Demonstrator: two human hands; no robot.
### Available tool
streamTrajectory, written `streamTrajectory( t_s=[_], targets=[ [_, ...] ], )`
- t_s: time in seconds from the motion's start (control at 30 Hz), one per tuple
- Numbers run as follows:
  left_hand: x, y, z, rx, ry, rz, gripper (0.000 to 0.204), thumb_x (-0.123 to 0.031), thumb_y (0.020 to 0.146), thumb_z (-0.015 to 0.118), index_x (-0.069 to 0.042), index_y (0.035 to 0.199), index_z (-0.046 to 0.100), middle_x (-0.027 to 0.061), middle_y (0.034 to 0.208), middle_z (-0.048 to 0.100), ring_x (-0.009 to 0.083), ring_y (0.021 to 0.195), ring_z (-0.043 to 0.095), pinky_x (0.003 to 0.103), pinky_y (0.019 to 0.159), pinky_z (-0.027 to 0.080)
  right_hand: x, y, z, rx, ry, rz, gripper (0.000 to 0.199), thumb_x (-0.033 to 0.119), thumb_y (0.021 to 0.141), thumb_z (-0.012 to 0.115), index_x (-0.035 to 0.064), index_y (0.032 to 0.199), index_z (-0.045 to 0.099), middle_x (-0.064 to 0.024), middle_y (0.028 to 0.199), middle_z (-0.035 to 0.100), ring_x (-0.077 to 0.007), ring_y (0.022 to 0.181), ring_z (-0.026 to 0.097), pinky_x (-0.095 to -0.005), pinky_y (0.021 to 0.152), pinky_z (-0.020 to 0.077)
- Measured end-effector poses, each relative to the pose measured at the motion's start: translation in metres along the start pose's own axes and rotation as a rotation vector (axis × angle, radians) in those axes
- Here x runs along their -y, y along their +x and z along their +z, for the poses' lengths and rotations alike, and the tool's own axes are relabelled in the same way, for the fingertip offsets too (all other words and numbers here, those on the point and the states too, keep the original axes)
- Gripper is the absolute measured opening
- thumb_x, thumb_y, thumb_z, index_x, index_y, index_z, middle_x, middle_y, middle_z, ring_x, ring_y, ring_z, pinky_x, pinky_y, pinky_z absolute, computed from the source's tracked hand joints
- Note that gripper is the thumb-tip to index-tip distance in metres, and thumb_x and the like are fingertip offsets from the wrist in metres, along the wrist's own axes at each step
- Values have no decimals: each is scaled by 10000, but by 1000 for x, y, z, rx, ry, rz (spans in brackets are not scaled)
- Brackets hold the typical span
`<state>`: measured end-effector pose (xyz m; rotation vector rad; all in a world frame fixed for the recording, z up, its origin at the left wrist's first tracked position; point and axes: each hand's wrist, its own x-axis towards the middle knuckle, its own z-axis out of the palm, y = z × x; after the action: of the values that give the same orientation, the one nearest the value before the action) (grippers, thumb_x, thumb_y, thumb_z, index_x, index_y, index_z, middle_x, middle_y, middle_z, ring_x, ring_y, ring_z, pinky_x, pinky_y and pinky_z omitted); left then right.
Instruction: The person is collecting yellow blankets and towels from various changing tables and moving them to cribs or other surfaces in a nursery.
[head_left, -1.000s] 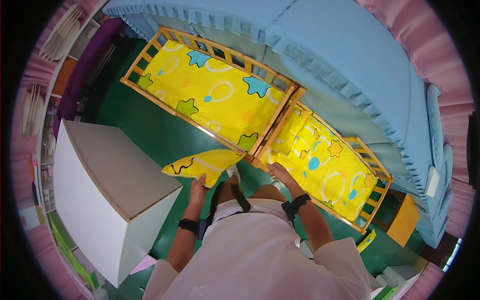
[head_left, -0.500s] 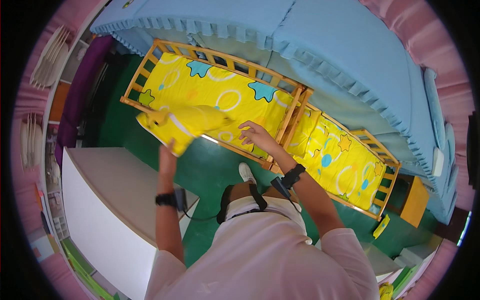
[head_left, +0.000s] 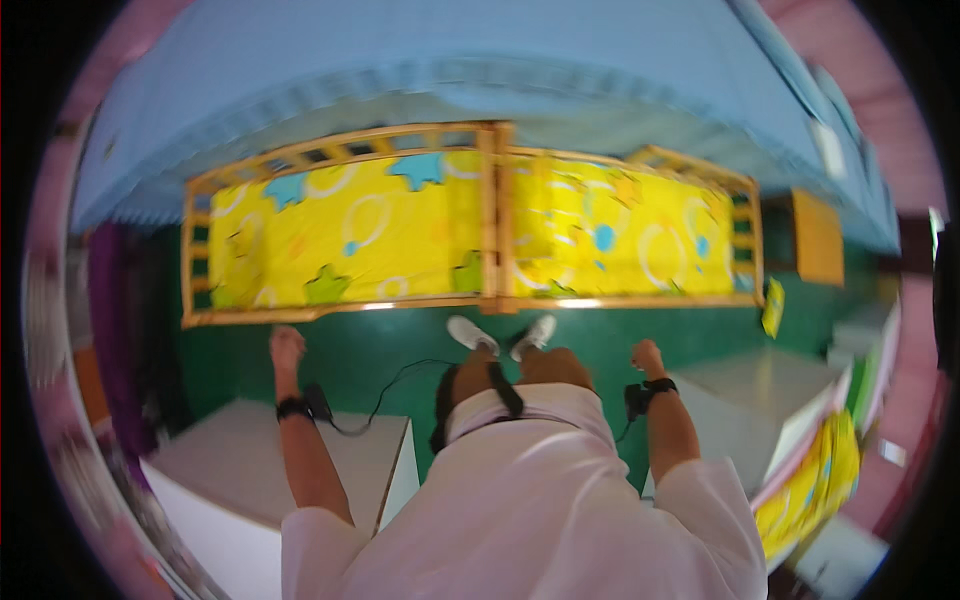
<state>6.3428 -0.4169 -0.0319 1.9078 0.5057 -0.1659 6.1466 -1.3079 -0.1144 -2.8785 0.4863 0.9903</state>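
Just ahead of left hand (head_left: 287, 348), loosely curled and empty, runs the front rail of the left wooden cot (head_left: 330, 312) with its yellow sheet (head_left: 340, 235). Right hand (head_left: 647, 356) fisted, holding nothing visible. Risk: cable (head_left: 385, 392) trailing by feet could snag; knuckles may knock rail.

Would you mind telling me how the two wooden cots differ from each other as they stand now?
The left cot shows teal and green star shapes on its sheet; the right cot shows smaller blue and orange spots. The left cot's rails bow more in this view. Both have wooden frames, yellow sheets with white rings, and stand end to end.
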Motion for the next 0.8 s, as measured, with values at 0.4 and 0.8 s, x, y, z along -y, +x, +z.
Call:
streamTrajectory(
  t_s=[0.4,0.8],
  targets=[
    [-101,-166,355,1181,703,356,243,-218,817,548,20,855,571,177,796,631,252,701,625,360,646,485,90,-184,-2,192,1071,190,273,205,794,514,-16,930,598,-127,775,646,-209,695,630,-337,624,500],
    [-127,-147,504,1036,760,-143,199,-153,841,430,-30,758,563,87,597,558,157,461,519,274,432,423,-140,-260,88,-74,1375,647,230,196,795,496,5,870,601,-106,733,633,-199,679,622,-336,596,498]
  ],
)
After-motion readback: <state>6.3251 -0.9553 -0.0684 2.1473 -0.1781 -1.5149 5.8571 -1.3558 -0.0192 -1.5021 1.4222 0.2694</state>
